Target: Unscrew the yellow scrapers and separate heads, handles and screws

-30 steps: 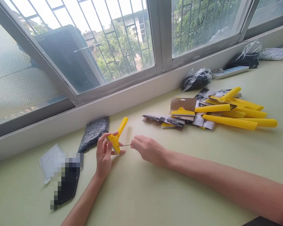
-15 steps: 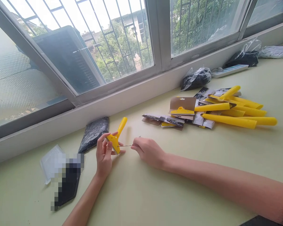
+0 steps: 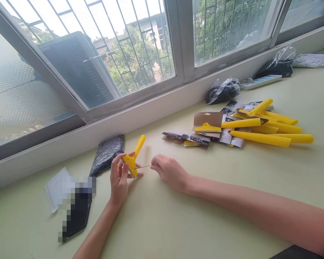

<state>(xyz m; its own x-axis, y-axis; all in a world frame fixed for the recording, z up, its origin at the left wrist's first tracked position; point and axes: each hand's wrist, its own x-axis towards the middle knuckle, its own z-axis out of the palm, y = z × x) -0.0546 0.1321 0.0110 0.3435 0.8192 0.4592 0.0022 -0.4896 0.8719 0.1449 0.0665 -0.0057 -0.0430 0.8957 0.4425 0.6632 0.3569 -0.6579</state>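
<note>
Left fingers: the left hand (image 3: 120, 182) grips the yellow scraper (image 3: 131, 164) by its head, over the bench (image 3: 178, 226), left of centre.
Right fingers: the right hand (image 3: 171, 173) is clenched round a thin metal rod (image 3: 143, 166), whose tip meets the scraper's head; its other end is hidden.
Scraper's axis: slanting, handle pointing far and a little right, head nearer.
Card lettering: too small to read on the printed cards (image 3: 196, 138) at far right, beside yellow handles (image 3: 260, 138).
Dark object (image 3: 81, 212): near left, partly pixelated.
</note>
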